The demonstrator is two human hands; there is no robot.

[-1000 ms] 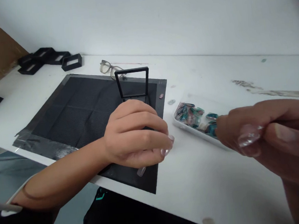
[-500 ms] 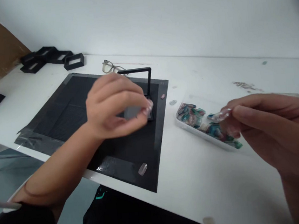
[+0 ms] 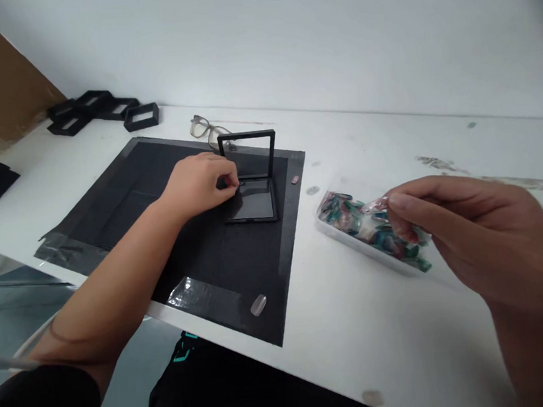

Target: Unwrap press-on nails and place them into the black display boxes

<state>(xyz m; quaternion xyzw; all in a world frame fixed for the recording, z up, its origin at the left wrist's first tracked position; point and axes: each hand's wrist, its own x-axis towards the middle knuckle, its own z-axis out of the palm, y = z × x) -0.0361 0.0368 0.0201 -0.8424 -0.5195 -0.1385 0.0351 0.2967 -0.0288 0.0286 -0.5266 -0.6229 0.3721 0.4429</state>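
Black frame [image 3: 253,177]: stands hinged open, shows clear panes [image 3: 254,199]; pinching shiny transparent piece [image 3: 376,205] with right hand [image 3: 488,227]; cannot tell grip of left hand [image 3: 198,182].

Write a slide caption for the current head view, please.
Left hand at an open black frame; right hand pinching a clear piece near a tray of colourful pieces.

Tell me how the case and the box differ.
The case is black-framed, whereas the box is pale and see-through. The case lies on the black mat, the box on the white table. The box holds many coloured pieces; the case shows none in its visible part. Both have a hand close by: left hand at the case, right hand at the box.
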